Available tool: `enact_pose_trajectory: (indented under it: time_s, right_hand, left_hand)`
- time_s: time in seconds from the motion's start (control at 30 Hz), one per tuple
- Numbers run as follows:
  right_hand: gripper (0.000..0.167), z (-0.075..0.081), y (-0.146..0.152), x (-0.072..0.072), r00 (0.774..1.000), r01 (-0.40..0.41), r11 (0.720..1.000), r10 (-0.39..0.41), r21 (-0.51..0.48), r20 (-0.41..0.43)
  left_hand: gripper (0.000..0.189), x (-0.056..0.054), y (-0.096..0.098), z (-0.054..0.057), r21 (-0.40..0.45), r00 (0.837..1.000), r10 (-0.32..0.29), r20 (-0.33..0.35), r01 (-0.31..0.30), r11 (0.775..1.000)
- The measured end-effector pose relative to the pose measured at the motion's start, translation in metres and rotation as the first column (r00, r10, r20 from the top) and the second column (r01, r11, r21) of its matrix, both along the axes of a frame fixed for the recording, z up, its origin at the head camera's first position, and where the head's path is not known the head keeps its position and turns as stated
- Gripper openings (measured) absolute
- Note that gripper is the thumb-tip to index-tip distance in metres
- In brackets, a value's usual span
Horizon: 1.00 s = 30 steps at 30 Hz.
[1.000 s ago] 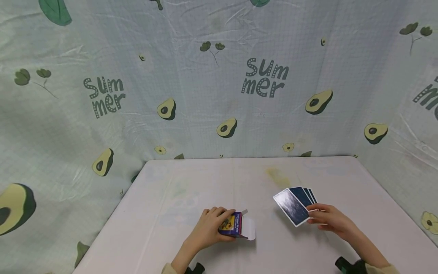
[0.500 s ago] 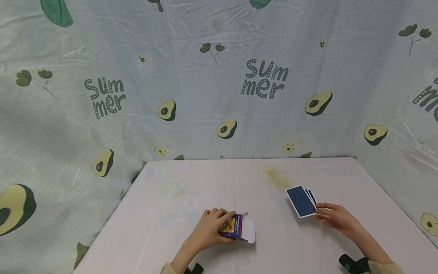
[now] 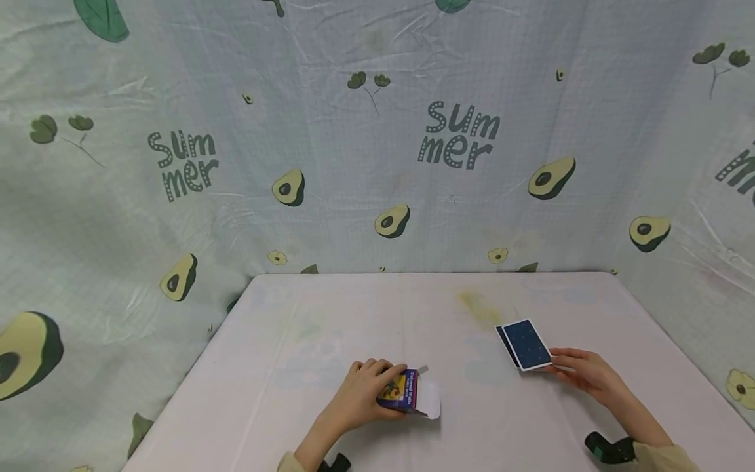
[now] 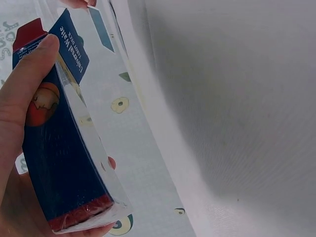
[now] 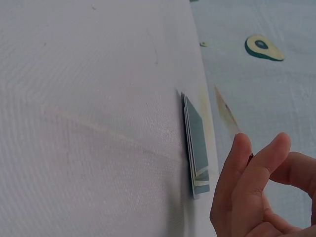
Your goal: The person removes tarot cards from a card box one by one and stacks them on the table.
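Note:
My left hand (image 3: 364, 394) grips a blue and yellow tarot card box (image 3: 396, 388) by its sides, its flap standing out to the right. In the left wrist view the box (image 4: 61, 143) reads "Universal Waite" and the thumb lies along its upper part. On the other side, my right hand (image 3: 584, 375) pinches a dark blue, white-edged tarot card (image 3: 527, 344) by its near right corner. This card overlaps the pile of cards (image 3: 505, 343) beneath it. From the right wrist, the pile (image 5: 198, 143) lies on the table, with the pinched card (image 5: 227, 112) apart above it.
The white-covered table (image 3: 354, 314) reaches back to a hanging sheet (image 3: 330, 144) printed with avocados and the word "summer". A yellowish stain (image 3: 479, 308) marks the cover behind the cards. Black wrist devices (image 3: 610, 449) sit at both wrists.
My right hand has shifted right and slightly back. The card in its fingers has moved from the pile's left side to over its right part. My left hand and the box stay put.

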State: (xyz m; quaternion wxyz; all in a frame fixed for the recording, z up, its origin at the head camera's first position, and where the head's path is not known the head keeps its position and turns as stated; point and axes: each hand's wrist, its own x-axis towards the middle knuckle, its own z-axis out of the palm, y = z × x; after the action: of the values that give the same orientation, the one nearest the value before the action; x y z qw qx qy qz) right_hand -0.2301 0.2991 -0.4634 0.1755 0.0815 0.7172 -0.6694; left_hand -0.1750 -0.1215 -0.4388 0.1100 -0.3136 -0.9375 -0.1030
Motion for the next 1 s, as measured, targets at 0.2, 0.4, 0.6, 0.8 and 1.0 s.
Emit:
enact_pose_trajectory:
  time_s: [0.2,0.4,0.6,0.8,1.0]
  right_hand:
    - [0.055,-0.002,0.000,-0.004,1.000,0.028,0.999,-0.028,-0.030,-0.003]
    - [0.059,-0.003,-0.002,-0.008,0.999,0.049,0.999,-0.049,-0.009,-0.004]
    - [0.054,-0.005,-0.002,-0.010,0.999,0.027,0.998,-0.024,0.064,-0.036]
    - [0.046,-0.005,-0.003,-0.014,0.999,0.027,0.984,-0.018,0.174,-0.050]
    - [0.044,-0.005,-0.005,-0.016,0.999,0.026,0.976,-0.017,0.218,-0.042]
  left_hand:
    - [0.073,-0.001,0.000,-0.001,-0.004,1.000,-0.001,0.006,0.001,1.000]
    - [0.074,-0.001,0.001,-0.002,-0.004,1.000,0.003,-0.005,-0.003,1.000]
    - [0.074,-0.001,0.001,-0.002,-0.006,1.000,0.004,-0.012,-0.004,1.000]
    - [0.073,-0.002,0.001,-0.003,-0.009,1.000,0.004,-0.009,-0.004,1.000]
    - [0.073,-0.001,0.001,-0.002,-0.007,1.000,0.007,-0.002,-0.007,1.000]
